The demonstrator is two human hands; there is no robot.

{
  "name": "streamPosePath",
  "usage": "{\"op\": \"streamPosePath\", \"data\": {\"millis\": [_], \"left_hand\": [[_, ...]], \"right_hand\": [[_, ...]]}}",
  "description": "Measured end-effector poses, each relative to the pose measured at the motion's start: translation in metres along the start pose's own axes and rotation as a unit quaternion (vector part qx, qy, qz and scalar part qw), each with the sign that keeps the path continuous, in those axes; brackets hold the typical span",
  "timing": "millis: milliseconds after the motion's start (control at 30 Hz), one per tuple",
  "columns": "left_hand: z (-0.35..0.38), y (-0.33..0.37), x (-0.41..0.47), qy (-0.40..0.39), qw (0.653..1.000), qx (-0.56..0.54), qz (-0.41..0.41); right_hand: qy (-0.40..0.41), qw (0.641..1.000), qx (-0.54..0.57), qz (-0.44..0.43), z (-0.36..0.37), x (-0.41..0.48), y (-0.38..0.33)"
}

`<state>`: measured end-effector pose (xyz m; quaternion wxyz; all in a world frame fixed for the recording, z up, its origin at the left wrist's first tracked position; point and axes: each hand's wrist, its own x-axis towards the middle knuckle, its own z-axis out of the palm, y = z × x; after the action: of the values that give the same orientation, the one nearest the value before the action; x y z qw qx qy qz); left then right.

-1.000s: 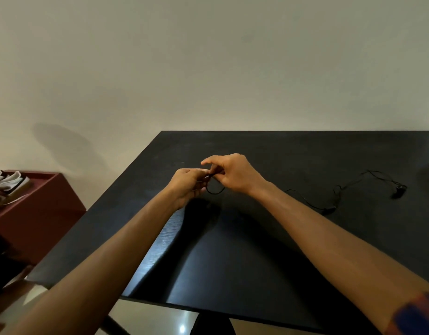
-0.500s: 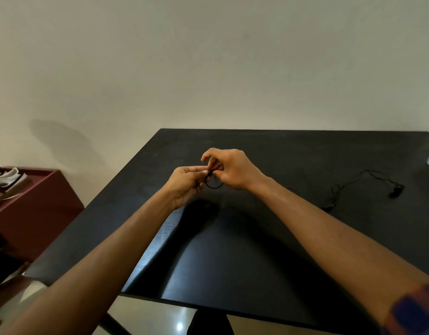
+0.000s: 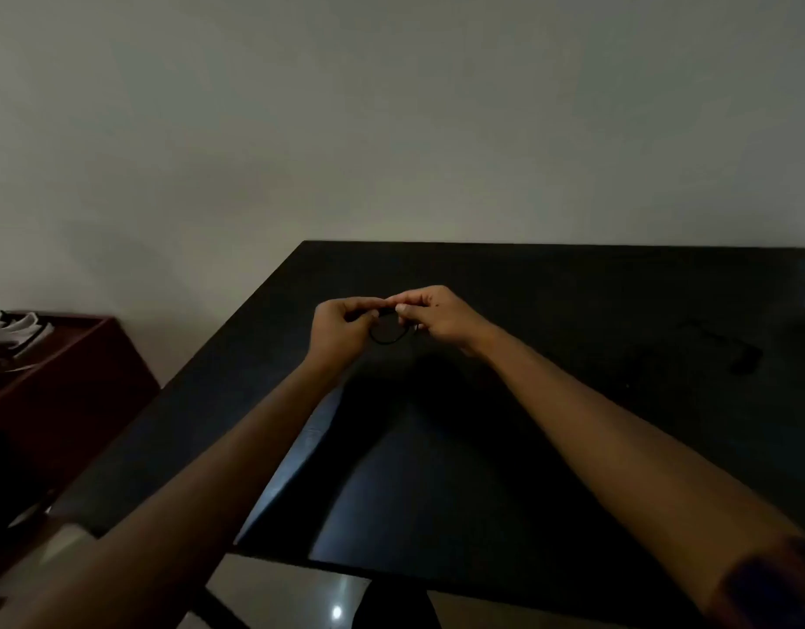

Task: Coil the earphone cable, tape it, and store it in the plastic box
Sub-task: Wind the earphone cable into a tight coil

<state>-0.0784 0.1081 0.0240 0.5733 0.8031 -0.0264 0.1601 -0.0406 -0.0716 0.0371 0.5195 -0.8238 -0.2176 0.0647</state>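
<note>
Hands: left hand and right hand meet fingertip to fingertip above the table, both pinching the earphone cable | Cable: small loop hangs between them, pinched to fix coil size | Tail: earbud end lies slack well right, free to feed turns
</note>
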Motion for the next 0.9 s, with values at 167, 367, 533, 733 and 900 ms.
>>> {"op": "streamPosePath", "data": {"millis": [167, 367, 533, 733, 900], "left_hand": [[0.01, 0.002, -0.006, 0.052, 0.999, 0.013, 0.005], [0.011, 0.005, -0.01, 0.012, 0.986, 0.143, 0.088], [0.014, 0.016, -0.007, -0.04, 0.984, 0.147, 0.091], [0.023, 0.019, -0.004, -0.024, 0.992, 0.106, 0.07], [0.026, 0.014, -0.003, 0.035, 0.998, 0.025, 0.045]], "right_hand": [[0.06, 0.993, 0.102, -0.006, 0.006, -0.001, -0.003], [0.038, 0.989, -0.106, -0.093, -0.01, -0.001, -0.016], [0.016, 0.982, -0.151, -0.113, -0.028, -0.002, -0.025], [0.071, 0.975, -0.165, -0.13, -0.026, -0.008, -0.02], [0.124, 0.984, -0.08, -0.096, -0.02, -0.015, -0.005]]}}
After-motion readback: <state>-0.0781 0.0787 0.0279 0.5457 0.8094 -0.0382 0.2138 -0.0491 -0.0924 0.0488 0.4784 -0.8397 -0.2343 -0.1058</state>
